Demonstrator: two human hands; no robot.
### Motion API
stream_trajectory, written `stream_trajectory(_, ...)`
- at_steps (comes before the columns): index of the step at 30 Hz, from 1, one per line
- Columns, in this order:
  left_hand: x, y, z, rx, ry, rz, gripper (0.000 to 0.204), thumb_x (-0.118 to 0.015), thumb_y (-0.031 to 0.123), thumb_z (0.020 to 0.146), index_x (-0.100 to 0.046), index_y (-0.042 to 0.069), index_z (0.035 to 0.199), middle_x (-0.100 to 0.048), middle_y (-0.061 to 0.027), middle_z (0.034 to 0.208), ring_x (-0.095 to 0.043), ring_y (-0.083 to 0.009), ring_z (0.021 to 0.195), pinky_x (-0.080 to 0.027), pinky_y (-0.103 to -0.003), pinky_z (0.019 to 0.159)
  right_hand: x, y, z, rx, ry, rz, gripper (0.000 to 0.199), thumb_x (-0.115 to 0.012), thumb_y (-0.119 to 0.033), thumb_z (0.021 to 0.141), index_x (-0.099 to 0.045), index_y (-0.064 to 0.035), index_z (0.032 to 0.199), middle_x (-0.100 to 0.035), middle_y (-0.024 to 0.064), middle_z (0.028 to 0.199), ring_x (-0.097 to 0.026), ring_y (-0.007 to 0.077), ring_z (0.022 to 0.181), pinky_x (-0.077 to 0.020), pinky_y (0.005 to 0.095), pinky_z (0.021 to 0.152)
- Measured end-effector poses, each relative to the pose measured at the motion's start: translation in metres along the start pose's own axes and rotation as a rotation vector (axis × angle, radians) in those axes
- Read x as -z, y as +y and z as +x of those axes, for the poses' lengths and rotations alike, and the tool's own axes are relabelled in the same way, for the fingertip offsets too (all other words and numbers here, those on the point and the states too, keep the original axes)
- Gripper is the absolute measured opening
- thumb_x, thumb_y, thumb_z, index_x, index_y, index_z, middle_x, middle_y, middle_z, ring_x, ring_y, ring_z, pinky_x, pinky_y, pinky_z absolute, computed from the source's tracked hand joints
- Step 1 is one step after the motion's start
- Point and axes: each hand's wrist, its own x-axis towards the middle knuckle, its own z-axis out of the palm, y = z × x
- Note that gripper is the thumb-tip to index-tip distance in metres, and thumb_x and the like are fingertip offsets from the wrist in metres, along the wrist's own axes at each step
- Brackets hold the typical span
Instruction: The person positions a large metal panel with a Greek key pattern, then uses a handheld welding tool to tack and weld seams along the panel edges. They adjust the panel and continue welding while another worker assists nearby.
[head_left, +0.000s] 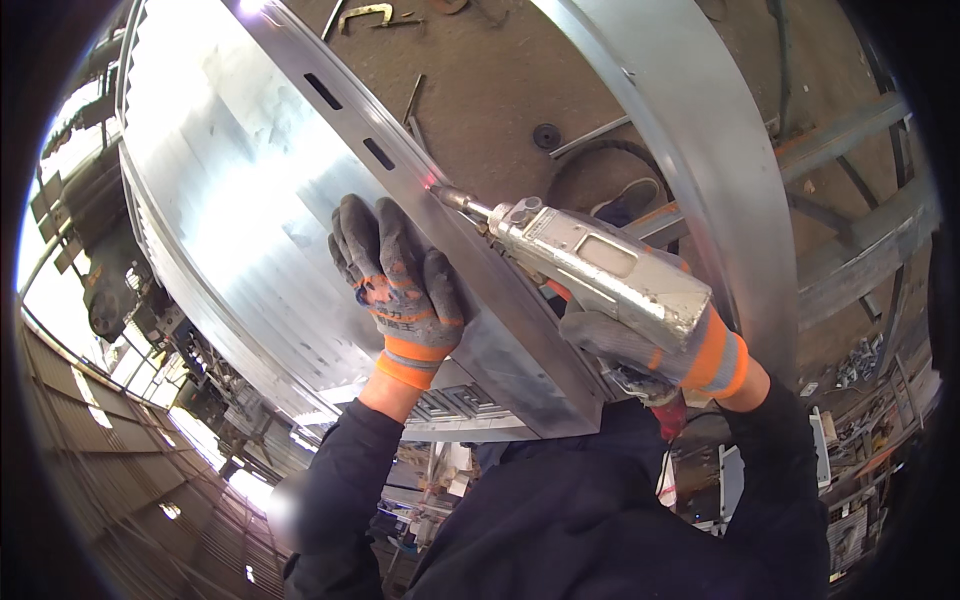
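Note:
My right hand [690, 355], in a grey and orange glove, is wrapped round a silver handheld laser welding gun [605, 265]. Its narrow nozzle points up and left at the edge of a shiny metal door panel [240, 150], where a small red light spot glows. Whether the tip touches the metal I cannot tell. My left hand [400, 285], gloved alike, rests with fingers stretched out on the panel, just left of the nozzle. Along that side runs a metal edge strip [460, 240] with two dark slots. A raised angular pattern shows near the panel's lower end.
A broad curved metal sheet [690, 100] stands to the right, by steel beams [850, 250]. On the brown floor lie a clamp [366, 14], a dark round disc [546, 136] and thin rods. A shoe [635, 200] shows beyond the gun. Machinery [110, 295] lines the left.

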Motion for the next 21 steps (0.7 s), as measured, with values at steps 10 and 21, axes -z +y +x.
stream_trajectory(10,0.003,-0.002,-0.002,0.017,-0.033,-0.013,0.085,-0.065,0.035,0.096,-0.046,0.005,0.173,-0.035,-0.0335,0.179,-0.034,-0.0577,0.163,-0.022,-0.068,0.134,-0.006,-0.005,-0.003,-0.013,0.099,0.027,0.055,-0.09,-0.011,0.095,-0.071,0.0011,0.146,-0.08,0.0047,0.109,-0.073,0.0105,0.089,-0.06,0.0298,0.081)
stream_trajectory(21,0.002,-0.003,-0.002,0.008,-0.023,-0.011,0.083,-0.067,0.032,0.094,-0.049,0.004,0.17,-0.038,-0.0316,0.177,-0.035,-0.0564,0.163,-0.022,-0.068,0.134,0.001,0.012,-0.007,0.123,0.036,-0.131,0.055,-0.091,-0.01,0.097,-0.071,0.0006,0.146,-0.08,0.0049,0.113,-0.075,0.0151,0.098,-0.0608,0.0332,0.091)
